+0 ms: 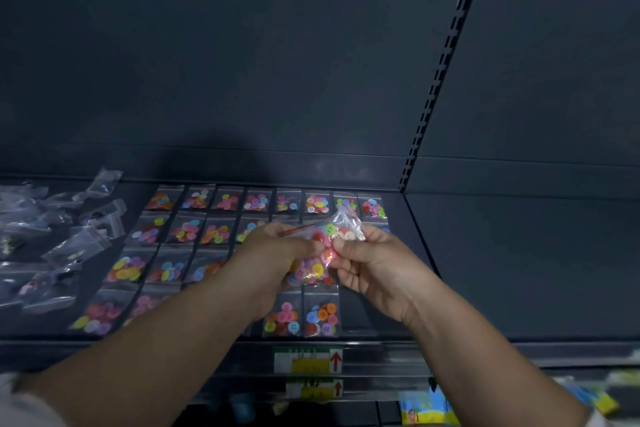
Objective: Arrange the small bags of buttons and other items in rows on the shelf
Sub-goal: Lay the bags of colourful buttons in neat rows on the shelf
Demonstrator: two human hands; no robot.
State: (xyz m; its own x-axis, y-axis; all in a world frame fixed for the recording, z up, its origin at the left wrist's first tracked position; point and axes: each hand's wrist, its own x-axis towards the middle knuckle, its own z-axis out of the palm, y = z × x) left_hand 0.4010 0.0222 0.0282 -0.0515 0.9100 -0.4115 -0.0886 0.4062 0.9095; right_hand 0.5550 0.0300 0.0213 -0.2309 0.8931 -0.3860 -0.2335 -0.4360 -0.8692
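Note:
Small clear bags of coloured buttons (pixel 227 200) lie in neat rows on the dark shelf (pixel 412 253). Both hands are raised over the right end of those rows. My left hand (pixel 277 246) grips a bunch of button bags (pixel 311 270) with red zip strips. My right hand (pixel 367 253) pinches one button bag (pixel 343 230) from that bunch, its top tilted up and to the right. Two more filled bags (pixel 322 315) lie flat in the front row just below my hands. My hands hide part of the middle rows.
A loose heap of clear bags (pixel 59 236) with darker items lies at the shelf's left end. Bare shelf surface (pixel 519 270) spreads to the right past the slotted upright post (pixel 440 80). Price labels (pixel 308 360) sit on the shelf's front edge; coloured packages (pixel 426 409) lie below.

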